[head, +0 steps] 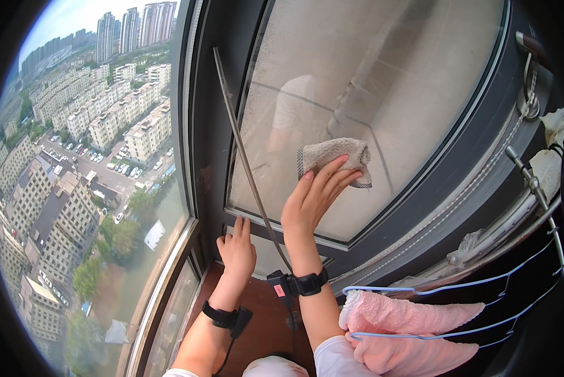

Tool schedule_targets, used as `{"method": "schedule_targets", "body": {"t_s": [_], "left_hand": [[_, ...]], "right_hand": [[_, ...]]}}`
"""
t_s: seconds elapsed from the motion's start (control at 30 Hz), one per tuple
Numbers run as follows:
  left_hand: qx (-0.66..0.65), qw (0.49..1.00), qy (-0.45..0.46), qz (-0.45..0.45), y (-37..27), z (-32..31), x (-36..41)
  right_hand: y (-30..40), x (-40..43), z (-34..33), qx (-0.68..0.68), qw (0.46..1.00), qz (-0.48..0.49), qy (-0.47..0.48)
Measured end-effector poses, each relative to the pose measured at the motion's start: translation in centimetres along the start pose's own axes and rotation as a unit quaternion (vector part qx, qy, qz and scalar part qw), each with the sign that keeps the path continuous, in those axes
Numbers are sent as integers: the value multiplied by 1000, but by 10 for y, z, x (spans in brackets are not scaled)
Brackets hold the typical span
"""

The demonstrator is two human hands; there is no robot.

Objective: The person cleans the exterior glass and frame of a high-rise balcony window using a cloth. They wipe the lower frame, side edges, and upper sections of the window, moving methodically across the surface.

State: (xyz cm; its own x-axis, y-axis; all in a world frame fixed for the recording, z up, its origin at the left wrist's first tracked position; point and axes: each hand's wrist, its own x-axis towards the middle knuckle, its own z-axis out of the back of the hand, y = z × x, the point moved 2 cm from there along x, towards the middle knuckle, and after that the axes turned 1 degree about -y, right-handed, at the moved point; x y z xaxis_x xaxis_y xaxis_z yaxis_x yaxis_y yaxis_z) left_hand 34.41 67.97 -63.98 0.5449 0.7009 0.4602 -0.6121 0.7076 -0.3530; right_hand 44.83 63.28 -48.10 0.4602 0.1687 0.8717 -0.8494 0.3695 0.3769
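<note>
My right hand [310,202] presses a folded grey-beige cloth [331,155] with checked edging flat against a glass pane [433,94]. The pane sits in a dark frame [381,249], and a pale reflection shows in the glass. My left hand [238,247] is lower and to the left. Two of its fingers are stretched out, touching the frame near the pane's lower left corner, with nothing held. A thin metal rod [244,155] slants across the frame, passing between my hands. Each wrist wears a black strap with a small device and a cable.
At left, a window [157,282] looks down on buildings and parked cars far below. Two pink towels [404,313] hang on blue wire hangers [456,285] at lower right. A bead chain [480,167] and a metal rail [494,231] run along the right. Below is a reddish-brown surface [263,325].
</note>
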Motion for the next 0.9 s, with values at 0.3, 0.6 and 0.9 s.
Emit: {"method": "schedule_targets", "body": {"t_s": [0.3, 0.6, 0.9], "left_hand": [[-54, 997, 56, 0, 12, 58, 10], [-123, 990, 65, -13, 34, 145, 19], [-205, 978, 17, 31, 3, 266, 74]], "right_hand": [[-26, 14, 29, 141, 937, -284, -143], [56, 40, 4, 227, 874, -414, -117], [68, 80, 23, 234, 822, -494, -162]]}}
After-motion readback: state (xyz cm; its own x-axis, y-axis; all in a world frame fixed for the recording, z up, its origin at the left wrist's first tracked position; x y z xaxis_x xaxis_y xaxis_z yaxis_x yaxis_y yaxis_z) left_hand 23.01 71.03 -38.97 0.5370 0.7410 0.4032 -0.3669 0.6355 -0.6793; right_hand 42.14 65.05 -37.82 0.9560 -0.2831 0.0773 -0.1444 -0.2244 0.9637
